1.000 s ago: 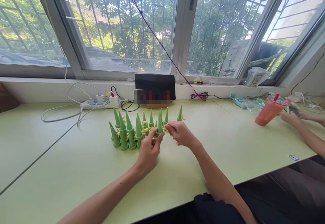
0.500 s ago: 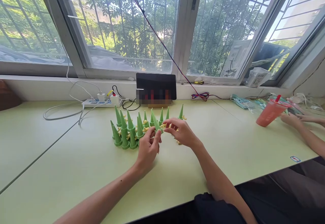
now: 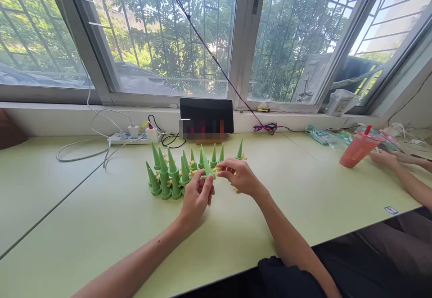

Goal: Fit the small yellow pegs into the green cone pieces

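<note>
Pinching green cone (image 3: pixel 208 166) in L hand (image 3: pixel 197 194), betw. thumb and fingers, w/ tip up and leaning a bit to L. Can't tell if resting on tabletop (image 3: pixel 286 208) or held just above. Pinching small yellow bit (image 3: pixel 216 169) in R hand (image 3: pixel 238 175), betw. thumb and fingertips, close by R side of same cone; too small to tell if touching or fitted in.

Just L of held cone and behind it: main group of cones (image 3: pixel 164 182), upright, packed close in rows, w/ more yellow bits (image 3: pixel 170 183) among them; partly hidden by L hand. Just beyond R hand, apart from group: lone cone (image 3: pixel 239 149), upright, w/ yellow piece (image 3: pixel 244 157) by its base. Under R hand, partly covered: loose yellow bits (image 3: pixel 237 190).

Behind cones: propped tablet (image 3: pixel 206 114), lower part blurred. L of tablet: white power strip (image 3: pixel 130 140). R of tablet: coiled wire (image 3: pixel 268 128). Far R: red cup (image 3: pixel 359 149), w/ another person's hand (image 3: pixel 384 157) just beside, grip unclear. Nr. front edge: small sticker (image 3: pixel 390 210).
</note>
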